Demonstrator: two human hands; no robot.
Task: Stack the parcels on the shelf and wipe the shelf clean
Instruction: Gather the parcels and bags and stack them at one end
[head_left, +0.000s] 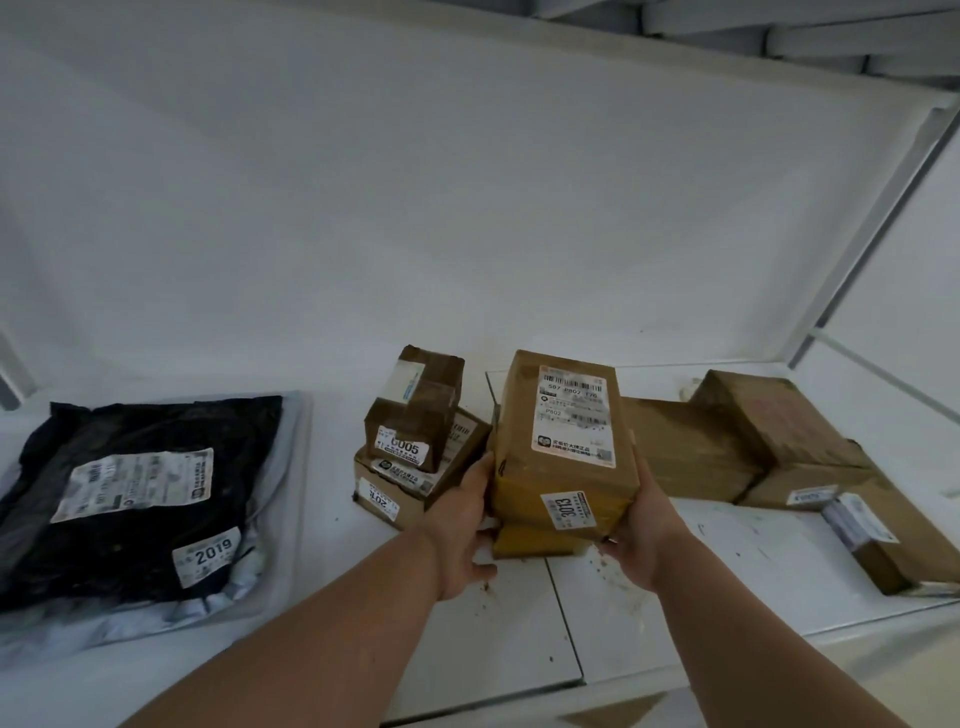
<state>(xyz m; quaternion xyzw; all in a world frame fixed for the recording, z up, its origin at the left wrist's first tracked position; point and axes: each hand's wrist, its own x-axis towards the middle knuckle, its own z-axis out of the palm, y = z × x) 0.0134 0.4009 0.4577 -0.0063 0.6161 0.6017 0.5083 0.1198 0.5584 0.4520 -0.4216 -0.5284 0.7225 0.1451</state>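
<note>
We reach forward with both arms: our left hand and right hand clasp the brown parcel by its sides, fingers curled round it. It sits mid-shelf, atop a lower box.

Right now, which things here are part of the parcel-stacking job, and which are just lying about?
Part of the job:
- box labelled 3013, held by left hand and right hand
- box labelled 6005, stacked on another
- black mailer bag labelled 2019
- brown boxes at right
- white shelf, spotted with dirt

Lying about:
- nothing visible
</note>
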